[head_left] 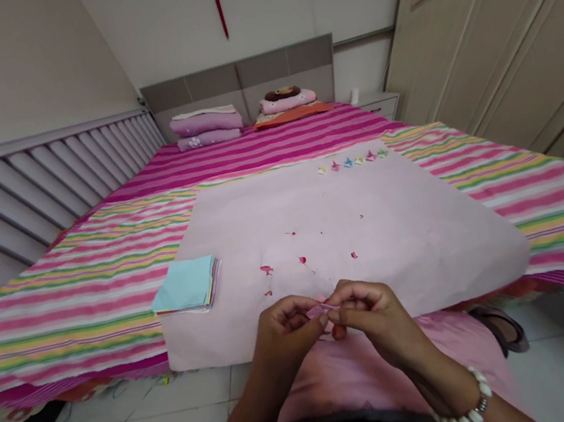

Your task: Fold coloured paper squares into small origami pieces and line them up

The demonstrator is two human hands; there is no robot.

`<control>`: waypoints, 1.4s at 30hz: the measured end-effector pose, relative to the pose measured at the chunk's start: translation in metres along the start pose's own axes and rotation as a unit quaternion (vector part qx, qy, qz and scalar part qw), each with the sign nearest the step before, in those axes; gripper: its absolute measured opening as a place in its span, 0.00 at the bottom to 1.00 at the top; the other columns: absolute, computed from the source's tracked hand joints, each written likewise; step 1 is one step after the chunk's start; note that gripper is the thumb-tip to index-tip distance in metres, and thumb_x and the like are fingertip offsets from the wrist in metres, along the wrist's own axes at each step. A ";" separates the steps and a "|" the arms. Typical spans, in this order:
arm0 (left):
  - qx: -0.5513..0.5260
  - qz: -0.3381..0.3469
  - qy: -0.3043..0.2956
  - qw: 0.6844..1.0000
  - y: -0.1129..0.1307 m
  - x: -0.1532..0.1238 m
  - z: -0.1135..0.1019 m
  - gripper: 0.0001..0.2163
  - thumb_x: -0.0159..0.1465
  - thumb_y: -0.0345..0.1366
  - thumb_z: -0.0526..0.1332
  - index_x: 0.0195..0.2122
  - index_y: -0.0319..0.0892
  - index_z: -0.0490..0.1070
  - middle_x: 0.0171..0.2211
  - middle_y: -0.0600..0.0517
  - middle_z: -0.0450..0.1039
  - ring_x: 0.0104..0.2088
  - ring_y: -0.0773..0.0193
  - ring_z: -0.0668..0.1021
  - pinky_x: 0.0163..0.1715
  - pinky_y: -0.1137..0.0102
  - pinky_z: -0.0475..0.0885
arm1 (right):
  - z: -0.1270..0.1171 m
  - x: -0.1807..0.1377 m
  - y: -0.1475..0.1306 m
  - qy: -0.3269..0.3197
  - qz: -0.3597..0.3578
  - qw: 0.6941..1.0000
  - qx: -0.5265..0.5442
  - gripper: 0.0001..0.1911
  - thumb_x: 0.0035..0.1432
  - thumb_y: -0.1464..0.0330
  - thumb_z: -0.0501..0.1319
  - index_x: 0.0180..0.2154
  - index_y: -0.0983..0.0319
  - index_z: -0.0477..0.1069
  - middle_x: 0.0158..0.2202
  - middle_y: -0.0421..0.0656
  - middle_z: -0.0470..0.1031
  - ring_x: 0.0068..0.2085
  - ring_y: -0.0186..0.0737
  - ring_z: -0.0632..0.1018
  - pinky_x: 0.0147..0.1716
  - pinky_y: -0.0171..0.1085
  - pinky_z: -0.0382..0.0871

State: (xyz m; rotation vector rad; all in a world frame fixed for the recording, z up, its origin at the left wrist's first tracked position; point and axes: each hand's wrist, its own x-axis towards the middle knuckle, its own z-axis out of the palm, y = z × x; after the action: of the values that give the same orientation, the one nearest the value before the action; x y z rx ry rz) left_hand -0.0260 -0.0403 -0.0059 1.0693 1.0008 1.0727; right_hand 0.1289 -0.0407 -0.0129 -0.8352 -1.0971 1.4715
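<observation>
Between my two hands, near the front edge of the bed, is a small piece of folded pink paper (317, 312). My left hand (290, 326) pinches its left side between thumb and forefinger. From the other side my right hand (368, 308), with a white bead bracelet on the wrist, pinches it the same way. Both sets of fingertips meet and cover much of the paper. Underneath spreads a large pale sheet (418, 238). A stack of coloured square paper (186, 284), light blue on top, lies at its left edge.
Several small folded paper pieces (348, 163) stand in a row at the sheet's far right. Torn holes (266, 270) dot the sheet's middle. A striped bedspread (107, 271) surrounds it, with folded bedding (206, 124) by the headboard. A railing (60, 163) runs along the left.
</observation>
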 end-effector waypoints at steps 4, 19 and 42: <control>-0.001 0.009 0.018 1.000 0.001 0.000 0.003 0.04 0.49 0.31 0.68 0.25 0.38 0.74 0.22 0.53 0.77 0.23 0.68 0.77 0.25 0.75 0.70 | -0.002 0.000 0.002 -0.008 -0.011 1.000 0.004 0.03 0.47 0.71 0.68 0.28 0.62 0.78 0.20 0.38 0.74 0.21 0.34 0.76 0.24 0.33 0.70; -0.052 -0.006 -0.026 0.998 0.007 -0.005 0.003 0.01 0.52 0.28 0.66 0.26 0.39 0.75 0.22 0.52 0.77 0.26 0.65 0.76 0.31 0.70 0.69 | -0.005 0.002 0.006 -0.058 -0.067 0.994 0.058 0.07 0.49 0.77 0.66 0.28 0.60 0.78 0.25 0.36 0.71 0.23 0.32 0.79 0.26 0.32 0.73; 0.044 0.010 -0.006 0.999 0.015 -0.005 0.000 0.07 0.52 0.31 0.67 0.33 0.40 0.73 0.24 0.55 0.75 0.25 0.69 0.76 0.27 0.75 0.70 | -0.002 -0.004 0.001 -0.035 -0.040 0.998 -0.021 0.21 0.51 0.68 0.67 0.48 0.58 0.68 0.33 0.38 0.70 0.29 0.33 0.77 0.28 0.33 0.72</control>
State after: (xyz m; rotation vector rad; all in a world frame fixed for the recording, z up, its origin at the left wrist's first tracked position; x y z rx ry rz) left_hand -0.0299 -0.0433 0.0088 1.1586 1.0380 1.0461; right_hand 0.1313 -0.0444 -0.0151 -0.7654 -1.2040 1.4229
